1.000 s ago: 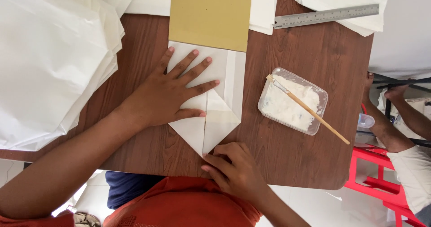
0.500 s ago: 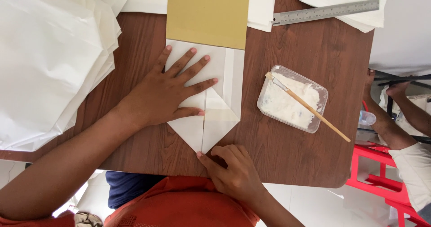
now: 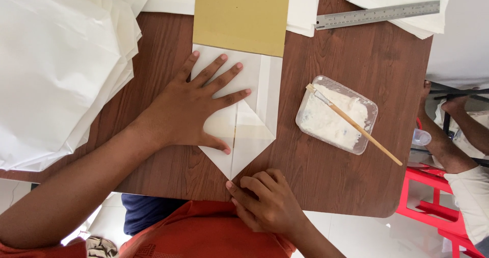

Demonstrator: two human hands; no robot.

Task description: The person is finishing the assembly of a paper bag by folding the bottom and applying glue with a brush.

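Observation:
A white folded paper [image 3: 254, 110] lies on the brown wooden table [image 3: 326, 181], its lower end folded into a point toward me. My left hand [image 3: 196, 107] lies flat on it with fingers spread, pressing the left flap down. Curled at the table's near edge, my right hand [image 3: 267, 202] has its fingertips touching the paper's pointed tip. A tan cardboard sheet [image 3: 239, 16] lies over the paper's far end.
A clear plastic tub of white paste [image 3: 333, 118] with a wooden brush [image 3: 356, 128] resting in it stands to the right. A metal ruler [image 3: 377, 14] lies at the far right. Stacks of white paper [image 3: 56, 64] fill the left side. Another person's arms [image 3: 448, 135] and a red stool [image 3: 433, 207] are at right.
My right hand has slid slightly left along the near edge to the paper's tip. The left hand stays pressed on the paper.

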